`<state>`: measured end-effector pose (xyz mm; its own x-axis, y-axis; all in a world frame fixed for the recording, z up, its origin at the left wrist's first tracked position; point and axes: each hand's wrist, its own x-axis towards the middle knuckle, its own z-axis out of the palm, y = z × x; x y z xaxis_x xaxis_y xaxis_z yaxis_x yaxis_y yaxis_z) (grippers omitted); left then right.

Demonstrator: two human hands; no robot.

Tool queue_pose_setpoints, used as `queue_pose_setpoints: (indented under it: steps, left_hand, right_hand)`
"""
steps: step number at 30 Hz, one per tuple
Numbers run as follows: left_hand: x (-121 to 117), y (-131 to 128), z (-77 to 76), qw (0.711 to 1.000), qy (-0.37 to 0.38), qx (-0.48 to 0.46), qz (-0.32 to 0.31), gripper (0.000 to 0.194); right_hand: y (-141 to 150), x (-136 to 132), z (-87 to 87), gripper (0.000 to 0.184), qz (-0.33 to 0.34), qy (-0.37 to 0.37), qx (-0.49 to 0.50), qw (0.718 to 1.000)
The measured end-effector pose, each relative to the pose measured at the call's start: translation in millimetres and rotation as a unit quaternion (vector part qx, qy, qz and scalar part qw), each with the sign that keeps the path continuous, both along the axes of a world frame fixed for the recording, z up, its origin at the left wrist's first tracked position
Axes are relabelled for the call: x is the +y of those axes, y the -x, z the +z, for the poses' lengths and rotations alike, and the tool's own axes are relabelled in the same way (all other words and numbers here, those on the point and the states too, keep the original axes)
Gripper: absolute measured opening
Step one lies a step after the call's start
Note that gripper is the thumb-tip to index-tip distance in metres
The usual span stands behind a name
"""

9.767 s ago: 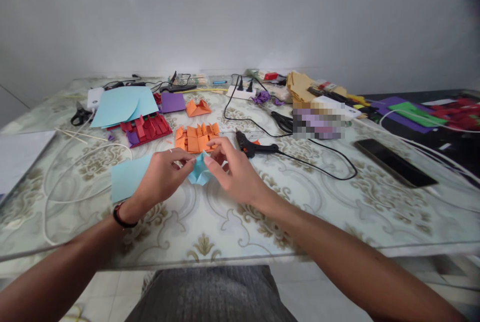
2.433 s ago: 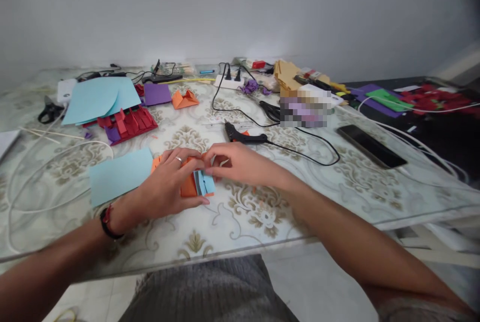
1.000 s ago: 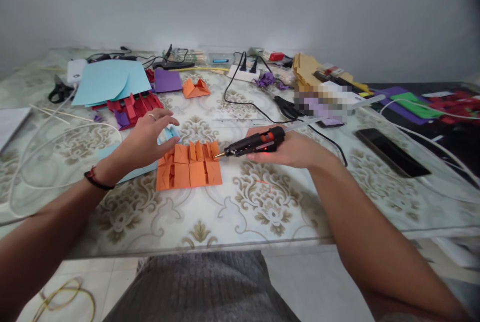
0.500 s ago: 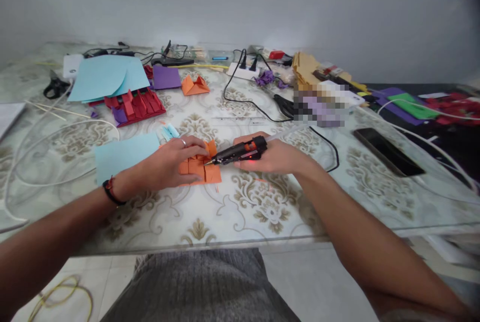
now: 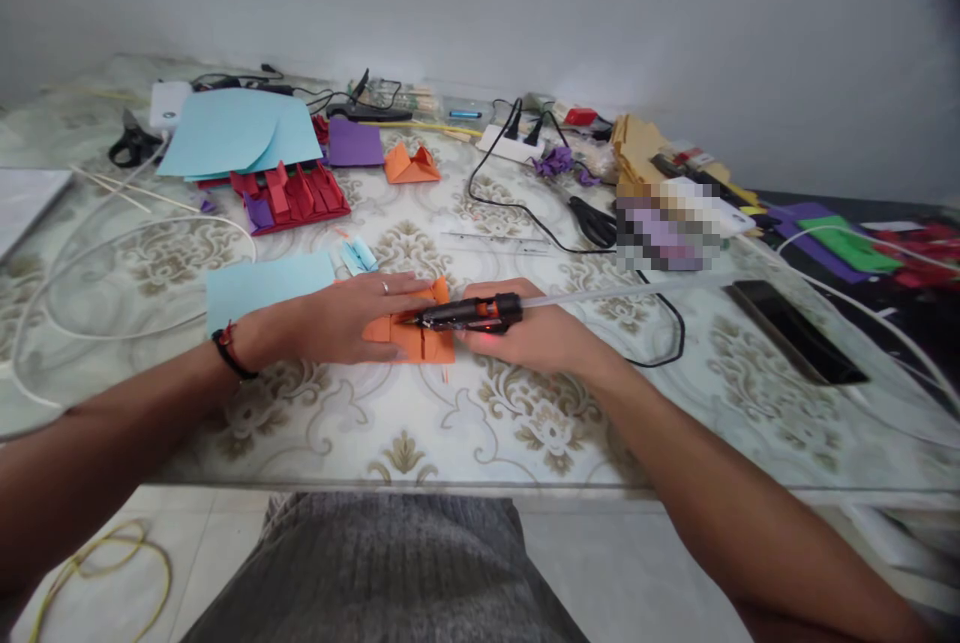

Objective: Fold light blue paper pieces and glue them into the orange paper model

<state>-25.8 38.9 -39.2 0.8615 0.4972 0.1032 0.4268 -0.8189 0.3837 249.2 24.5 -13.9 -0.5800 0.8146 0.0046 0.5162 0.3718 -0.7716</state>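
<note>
My right hand [image 5: 525,323] grips a black hot glue gun [image 5: 469,315], its red light lit and a long clear glue stick [image 5: 600,293] jutting from the back. The nozzle points left, at the folded orange paper piece [image 5: 439,348] on the table; whether it touches the paper I cannot tell. Across the left part of that orange piece lies my left hand [image 5: 352,318], fingers stretched out and hiding much of it. Just beyond this hand rests a small folded light-blue paper piece [image 5: 358,256]. A flat light-blue sheet [image 5: 262,285] lies partly under my left wrist.
Behind are a red folded paper piece [image 5: 300,198], light-blue sheets [image 5: 225,133], a purple square [image 5: 355,143] and an orange folded piece [image 5: 412,163]. Black-handled scissors [image 5: 592,221], a power strip [image 5: 510,143] and a phone [image 5: 795,331] stand around; the gun's cord [image 5: 679,328] loops at right.
Earlier both hands worked a light-blue paper; it now lies apart. My right hand has picked up the glue gun and brought its nozzle left over the orange piece, where my left hand has settled.
</note>
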Motion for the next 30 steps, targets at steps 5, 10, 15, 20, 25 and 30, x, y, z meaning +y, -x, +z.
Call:
queue_pose_setpoints:
  steps: [5, 10, 15, 20, 25, 30]
  left_hand:
    - [0.1, 0.2, 2.6, 0.999, -0.012, 0.028, -0.013, 0.073]
    - [-1.6, 0.9, 6.0, 0.999, -0.009, 0.039, 0.006, 0.071]
    - [-4.0, 0.4, 7.6, 0.999, -0.001, 0.033, 0.022, 0.069]
    - [-3.8, -0.3, 7.9, 0.999, -0.001, 0.044, 0.018, 0.070]
    - [-4.0, -0.6, 6.7, 0.999, -0.008, 0.038, 0.025, 0.068]
    - [-4.4, -1.4, 7.8, 0.999, -0.007, 0.032, 0.021, 0.067]
  right_hand:
    - [4.7, -2.0, -3.6, 0.019, -0.016, 0.021, -0.001, 1.000]
    - [6.1, -2.9, -7.6, 0.016, -0.022, 0.026, 0.008, 0.999]
    - [5.9, -3.6, -8.4, 0.013, -0.024, 0.027, 0.015, 0.999]
    - [6.7, -3.6, -8.3, 0.013, -0.034, 0.036, 0.004, 0.999]
    - [7.6, -3.7, -8.3, 0.015, -0.042, 0.044, -0.001, 0.998]
    - [7.0, -4.4, -6.4, 0.015, -0.041, 0.055, 0.001, 0.998]
